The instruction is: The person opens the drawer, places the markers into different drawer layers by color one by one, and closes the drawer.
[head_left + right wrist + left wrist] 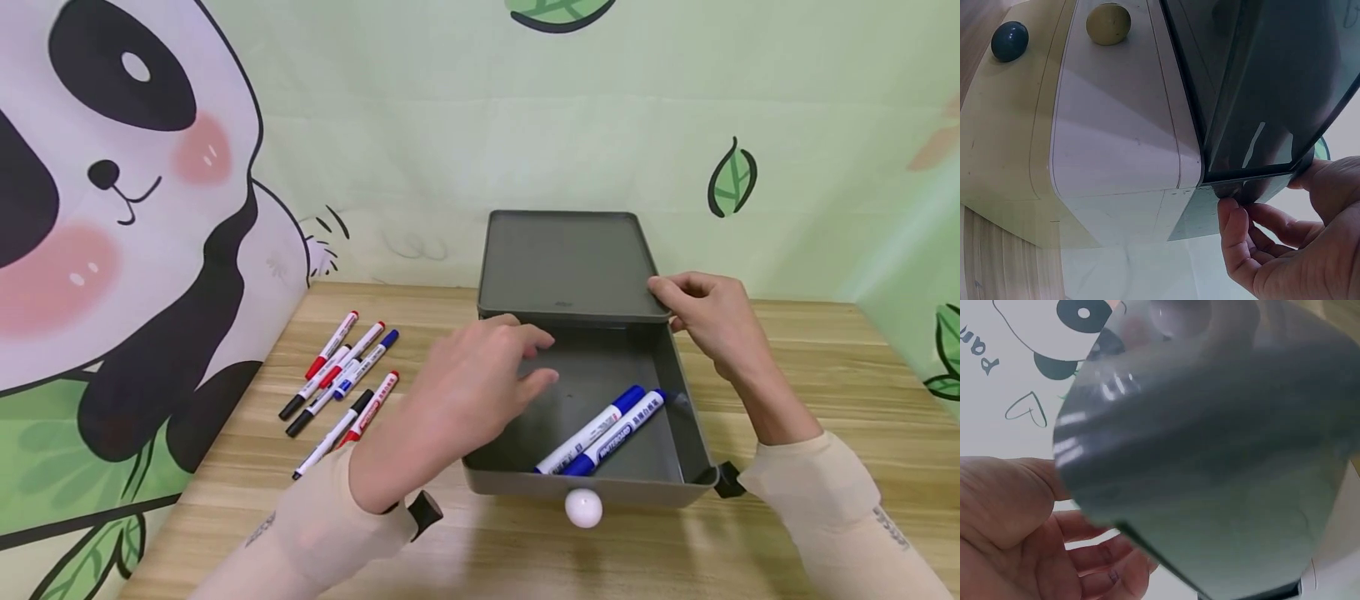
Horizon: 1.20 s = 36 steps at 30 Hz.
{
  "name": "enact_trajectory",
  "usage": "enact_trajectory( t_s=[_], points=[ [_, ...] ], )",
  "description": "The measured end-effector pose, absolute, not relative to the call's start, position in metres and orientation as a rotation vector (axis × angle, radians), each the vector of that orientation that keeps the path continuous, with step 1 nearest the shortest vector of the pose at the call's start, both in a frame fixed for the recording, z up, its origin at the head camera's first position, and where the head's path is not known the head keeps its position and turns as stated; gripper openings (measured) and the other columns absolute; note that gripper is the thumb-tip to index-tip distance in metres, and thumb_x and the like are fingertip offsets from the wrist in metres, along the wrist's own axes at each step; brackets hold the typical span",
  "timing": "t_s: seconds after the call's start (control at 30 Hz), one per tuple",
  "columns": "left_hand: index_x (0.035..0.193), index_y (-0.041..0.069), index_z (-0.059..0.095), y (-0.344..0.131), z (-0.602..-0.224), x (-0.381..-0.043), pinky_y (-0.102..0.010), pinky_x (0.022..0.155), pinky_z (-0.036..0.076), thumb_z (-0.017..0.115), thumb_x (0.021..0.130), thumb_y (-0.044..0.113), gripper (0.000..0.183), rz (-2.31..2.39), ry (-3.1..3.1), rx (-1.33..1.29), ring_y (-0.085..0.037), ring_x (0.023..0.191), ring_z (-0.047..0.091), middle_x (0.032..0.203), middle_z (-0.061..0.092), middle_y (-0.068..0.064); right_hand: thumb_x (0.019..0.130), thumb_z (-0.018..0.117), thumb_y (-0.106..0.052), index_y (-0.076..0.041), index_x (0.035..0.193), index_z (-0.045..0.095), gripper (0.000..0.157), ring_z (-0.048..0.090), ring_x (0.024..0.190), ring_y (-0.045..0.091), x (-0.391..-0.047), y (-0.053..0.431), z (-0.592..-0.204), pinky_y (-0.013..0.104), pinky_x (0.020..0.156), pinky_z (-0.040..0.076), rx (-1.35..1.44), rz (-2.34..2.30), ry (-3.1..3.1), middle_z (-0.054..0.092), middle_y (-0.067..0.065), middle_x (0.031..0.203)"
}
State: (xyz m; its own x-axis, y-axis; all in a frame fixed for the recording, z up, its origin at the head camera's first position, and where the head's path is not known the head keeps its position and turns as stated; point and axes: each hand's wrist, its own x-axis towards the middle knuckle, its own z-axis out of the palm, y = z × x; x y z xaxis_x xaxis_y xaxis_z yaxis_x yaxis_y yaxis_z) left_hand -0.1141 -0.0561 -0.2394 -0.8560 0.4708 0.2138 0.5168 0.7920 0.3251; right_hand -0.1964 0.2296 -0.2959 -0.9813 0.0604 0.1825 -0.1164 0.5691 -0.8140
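Observation:
A dark grey drawer (pixel 592 487) with a white knob (pixel 583 508) stands pulled out of a drawer cabinet (pixel 566 262). Two blue-capped whiteboard markers (pixel 618 433) lie slanted inside it. Above the drawer's left side hovers my left hand (pixel 480 379), thumb and index finger apart, nothing seen between them. In the left wrist view that hand (pixel 1029 537) has its fingers loosely bent beside the shiny grey drawer. My right hand (pixel 716 325) pinches the cabinet top's front right corner. In the right wrist view the thumb is on one side of the corner and the fingers on the other.
Several red, black and blue markers (pixel 367 408) lie in a loose group on the wooden table (pixel 427 312), left of the cabinet. Lower white and yellowish drawers (pixel 1116 125) with knobs show in the right wrist view. A panda-printed cloth (pixel 420 125) hangs behind.

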Motion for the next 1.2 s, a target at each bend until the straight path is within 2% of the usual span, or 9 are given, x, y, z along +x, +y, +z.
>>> enact_trajectory(
  t_s=[0.27,0.5,0.77,1.0,1.2],
  points=[
    [0.127,0.016,0.074,-0.072,-0.236,-0.119,-0.039,0.074,0.055,0.075,0.096,0.03,0.033,-0.57,-2.91,-0.644,-0.022,0.096,0.071,0.113,0.073,0.0,0.101,0.062,-0.047,0.002,0.113,0.073,0.052,0.063,0.072,0.021,-0.197,0.23,-0.296,0.027,0.061,0.047,0.05,1.373,-2.609,0.066,-0.003,0.087],
    [0.124,0.016,0.076,-0.093,-0.241,-0.127,-0.037,0.068,0.053,0.076,0.096,0.027,0.03,-0.605,-2.872,-0.566,-0.016,0.091,0.07,0.115,0.074,0.002,0.101,0.062,-0.047,0.002,0.113,0.073,0.051,0.063,0.071,0.02,-0.197,0.231,-0.296,0.027,0.062,0.048,0.049,1.364,-2.609,0.066,-0.002,0.087],
    [0.128,0.011,0.074,-0.123,-0.25,-0.14,-0.039,0.074,0.056,0.075,0.096,0.02,0.033,-0.646,-2.827,-0.529,-0.021,0.094,0.072,0.111,0.076,-0.001,0.101,0.061,-0.048,0.001,0.114,0.073,0.052,0.062,0.071,0.017,-0.197,0.23,-0.296,0.028,0.064,0.049,0.047,1.363,-2.613,0.066,0.0,0.091],
    [0.131,0.007,0.071,-0.145,-0.256,-0.149,-0.046,0.084,0.055,0.072,0.098,0.017,0.034,-0.732,-2.847,-0.467,-0.028,0.101,0.07,0.119,0.074,-0.01,0.101,0.062,-0.047,0.002,0.113,0.073,0.052,0.063,0.072,0.019,-0.197,0.23,-0.297,0.028,0.064,0.049,0.049,1.362,-2.61,0.066,-0.001,0.09],
    [0.133,0.004,0.069,-0.16,-0.263,-0.154,-0.047,0.083,0.054,0.071,0.099,0.018,0.037,-0.734,-2.848,-0.434,-0.027,0.097,0.071,0.123,0.072,-0.013,0.101,0.061,-0.048,0.001,0.113,0.073,0.052,0.061,0.07,0.016,-0.197,0.23,-0.297,0.029,0.063,0.049,0.05,1.359,-2.614,0.066,0.0,0.091]
  ],
)
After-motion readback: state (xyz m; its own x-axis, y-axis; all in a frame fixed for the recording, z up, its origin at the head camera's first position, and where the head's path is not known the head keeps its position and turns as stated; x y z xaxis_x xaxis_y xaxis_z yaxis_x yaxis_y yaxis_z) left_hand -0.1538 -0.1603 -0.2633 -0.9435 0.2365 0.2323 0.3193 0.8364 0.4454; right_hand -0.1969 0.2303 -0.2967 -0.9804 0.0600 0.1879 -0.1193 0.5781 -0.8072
